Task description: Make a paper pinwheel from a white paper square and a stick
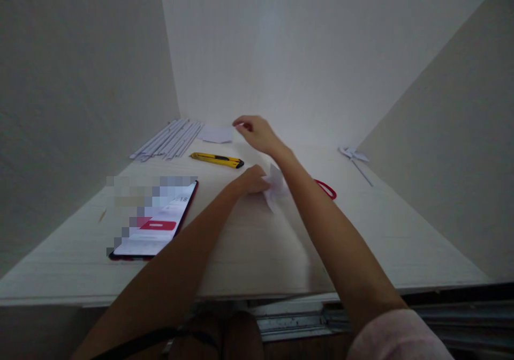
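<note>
The right hand (257, 132) reaches toward upper centre of the frame, fingers loosely curled and holding nothing, just right of a small white paper sheet (217, 133) lying flat on the table (249, 253). The left hand (251, 180), nearer the frame's middle, pinches a folded white paper piece (275, 188) beneath the crossing right forearm.

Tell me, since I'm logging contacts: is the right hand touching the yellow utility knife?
Apart. The head view shows the right hand reaching toward the flat paper piece, with bare table plainly visible between it and the yellow utility knife.
</note>
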Tool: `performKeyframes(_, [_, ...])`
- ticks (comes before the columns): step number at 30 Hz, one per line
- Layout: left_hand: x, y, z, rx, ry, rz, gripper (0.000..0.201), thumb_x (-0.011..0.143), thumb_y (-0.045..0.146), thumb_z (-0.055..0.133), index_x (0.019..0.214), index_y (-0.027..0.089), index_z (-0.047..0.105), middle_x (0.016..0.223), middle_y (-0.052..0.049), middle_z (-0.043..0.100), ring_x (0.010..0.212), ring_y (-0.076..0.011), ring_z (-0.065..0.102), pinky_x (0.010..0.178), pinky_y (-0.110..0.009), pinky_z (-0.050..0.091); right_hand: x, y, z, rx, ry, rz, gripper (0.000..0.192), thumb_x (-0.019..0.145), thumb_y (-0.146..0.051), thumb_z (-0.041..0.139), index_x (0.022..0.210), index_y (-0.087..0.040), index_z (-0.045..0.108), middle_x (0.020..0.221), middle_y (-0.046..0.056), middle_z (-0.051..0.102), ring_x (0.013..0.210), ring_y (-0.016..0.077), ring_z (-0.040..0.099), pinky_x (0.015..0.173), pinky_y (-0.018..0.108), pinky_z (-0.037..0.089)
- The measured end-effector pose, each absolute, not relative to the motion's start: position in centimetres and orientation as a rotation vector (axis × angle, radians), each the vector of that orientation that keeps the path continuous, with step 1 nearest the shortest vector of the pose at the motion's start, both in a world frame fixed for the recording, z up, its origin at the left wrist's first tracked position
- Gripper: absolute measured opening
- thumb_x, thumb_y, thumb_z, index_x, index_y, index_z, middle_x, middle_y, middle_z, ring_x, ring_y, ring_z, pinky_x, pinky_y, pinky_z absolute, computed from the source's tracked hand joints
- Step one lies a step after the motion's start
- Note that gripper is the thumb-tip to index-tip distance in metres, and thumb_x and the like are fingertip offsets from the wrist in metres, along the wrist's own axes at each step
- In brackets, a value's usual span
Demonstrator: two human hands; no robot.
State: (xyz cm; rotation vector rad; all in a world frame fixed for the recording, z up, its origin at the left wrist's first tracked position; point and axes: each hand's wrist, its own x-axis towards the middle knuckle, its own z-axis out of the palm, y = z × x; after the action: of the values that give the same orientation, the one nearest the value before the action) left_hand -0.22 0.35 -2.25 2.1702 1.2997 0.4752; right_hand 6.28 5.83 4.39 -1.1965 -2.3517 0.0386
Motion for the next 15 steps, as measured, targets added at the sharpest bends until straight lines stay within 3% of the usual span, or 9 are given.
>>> performKeyframes(2, [0.0,0.5,-2.4,2.215,1.357,0.424,0.016,0.07,0.021,0.057,0.06,0.009,0.06,0.058,-0.003,0.055,0.061,-0.0141,0.051,0.055,-0.025,0.037,11.2,3.5,5.5,-1.393,-2.296,0.08,0.026,0.084,-0.023,0.045,0.097,-0.011,0.064,0.082,0.008,0.064,0.068,0.0114,0.055,0.066,0.024,0.04])
performKeyframes(6, [0.3,0.9,-2.9,2.286,1.461,0.47,0.016,0.069,0.02,0.053,0.056,0.012,0.057,0.056,-0.003,0.053,0.058,-0.0131,0.049,0.054,-0.025,0.034,19.4,-0.9,4.0,-1.887,-2.442,0.386,0.017,0.075,-0.021,0.056,0.084,-0.012,0.067,0.073,0.007,0.065,0.059,0.0122,0.054,0.058,0.024,0.039])
performKeyframes(10, [0.5,1.0,-3.2,2.36,1.517,0.558,0.018,0.07,0.022,0.05,0.056,0.013,0.057,0.058,-0.003,0.054,0.059,-0.0137,0.048,0.059,-0.026,0.036,21.5,-2.9,0.7,-1.933,-2.507,0.493,0.022,0.071,-0.025,0.061,0.092,-0.017,0.064,0.08,0.006,0.065,0.064,0.012,0.056,0.057,0.022,0.039])
performKeyframes(15, [0.8,0.8,-3.2,2.407,1.527,0.67,0.019,0.069,0.022,0.048,0.052,0.015,0.053,0.054,0.0,0.05,0.056,-0.012,0.044,0.059,-0.026,0.036,20.3,-3.5,-0.3,-1.797,-2.592,0.351,0.01,0.072,-0.012,0.052,0.073,-0.016,0.061,0.074,0.005,0.063,0.062,0.0117,0.053,0.055,0.022,0.035])
